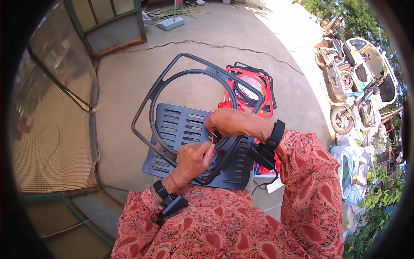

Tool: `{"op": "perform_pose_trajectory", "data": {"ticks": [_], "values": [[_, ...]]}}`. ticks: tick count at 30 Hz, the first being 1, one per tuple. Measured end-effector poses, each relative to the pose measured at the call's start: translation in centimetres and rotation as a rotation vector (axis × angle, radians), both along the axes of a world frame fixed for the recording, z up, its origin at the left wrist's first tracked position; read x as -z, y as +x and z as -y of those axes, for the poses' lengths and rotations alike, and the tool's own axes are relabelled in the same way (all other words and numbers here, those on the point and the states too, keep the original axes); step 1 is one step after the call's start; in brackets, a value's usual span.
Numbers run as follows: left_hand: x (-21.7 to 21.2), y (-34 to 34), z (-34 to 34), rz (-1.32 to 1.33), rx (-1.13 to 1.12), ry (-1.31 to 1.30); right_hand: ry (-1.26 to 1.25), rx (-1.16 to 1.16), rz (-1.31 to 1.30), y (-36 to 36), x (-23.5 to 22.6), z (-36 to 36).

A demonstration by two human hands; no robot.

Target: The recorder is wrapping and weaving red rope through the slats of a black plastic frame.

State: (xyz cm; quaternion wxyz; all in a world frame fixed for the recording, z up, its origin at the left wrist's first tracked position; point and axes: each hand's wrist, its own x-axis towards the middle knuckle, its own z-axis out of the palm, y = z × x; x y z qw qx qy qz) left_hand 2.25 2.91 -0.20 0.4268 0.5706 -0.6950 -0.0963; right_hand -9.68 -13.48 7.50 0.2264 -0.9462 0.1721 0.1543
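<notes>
Two hands meet at centre over dark slatted plastic panel (pixel 181 129) on lap; left hand (pixel 194 159) pinched shut on red cord (pixel 214 149), right hand (pixel 226 122) curled closed around same cord and rim of dark ring frame (pixel 172 82). Frame leans toward 11 o'clock from hands. Tying looks partway: cord at one spot only, knot unfinished. Stack of red and black frames (pixel 254 84) at 1 o'clock on concrete; scooters (pixel 349 86) at 3 o'clock

Dark grey plastic ring frame (pixel 172 82) tilted over slatted grey plastic panel (pixel 181 125); red cord (pixel 214 139) at frame's right edge.
</notes>
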Motion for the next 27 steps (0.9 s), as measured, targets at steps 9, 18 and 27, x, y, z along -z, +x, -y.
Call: {"op": "perform_pose_trajectory", "data": {"ticks": [9, 18, 27], "values": [[0.0, -0.6, 1.9, 0.037, -0.014, 0.035, 0.152, 0.033, 0.229, -1.4, -0.1, -0.7], [0.2, -1.7, 2.1, -0.024, 0.001, 0.159, -0.201, 0.108, 0.423, -7.1, -1.8, -5.7], [0.0, -1.6, 3.1, -0.112, 0.073, 0.399, -0.193, -0.055, 0.233, -6.4, 3.3, -8.0]]}}
